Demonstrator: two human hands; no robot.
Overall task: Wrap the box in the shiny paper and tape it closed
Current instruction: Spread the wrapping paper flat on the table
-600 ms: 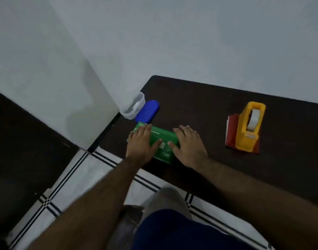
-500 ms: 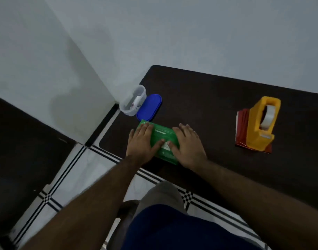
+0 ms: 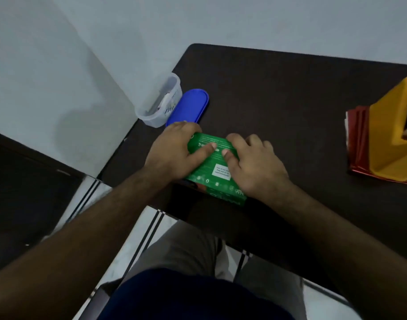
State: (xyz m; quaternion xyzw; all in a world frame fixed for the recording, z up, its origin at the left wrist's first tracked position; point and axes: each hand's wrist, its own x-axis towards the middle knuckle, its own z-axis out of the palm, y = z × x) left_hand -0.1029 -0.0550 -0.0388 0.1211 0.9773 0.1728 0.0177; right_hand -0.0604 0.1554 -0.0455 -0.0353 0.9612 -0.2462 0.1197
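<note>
The green box (image 3: 212, 166) lies flat near the table's (image 3: 290, 93) front edge, its long axis running from 11 to 5 o'clock. It is gripped at both sides by the left hand (image 3: 174, 153) and right hand (image 3: 255, 162), thumbs pressed on top. Red shiny paper (image 3: 357, 144) is seen at 3 o'clock under a yellow tape dispenser (image 3: 391, 135).

i see a dark worktop (image 3: 290, 93) with a rounded corner at 11 o'clock. a green box (image 3: 212, 167) lies near its 6 o'clock edge. at 10 o'clock sit a clear tub (image 3: 159, 105) and a blue lid (image 3: 188, 107), touching. at 3 o'clock, folded red shiny paper (image 3: 357, 144) lies under a yellow tape dispenser (image 3: 387, 135).
</note>
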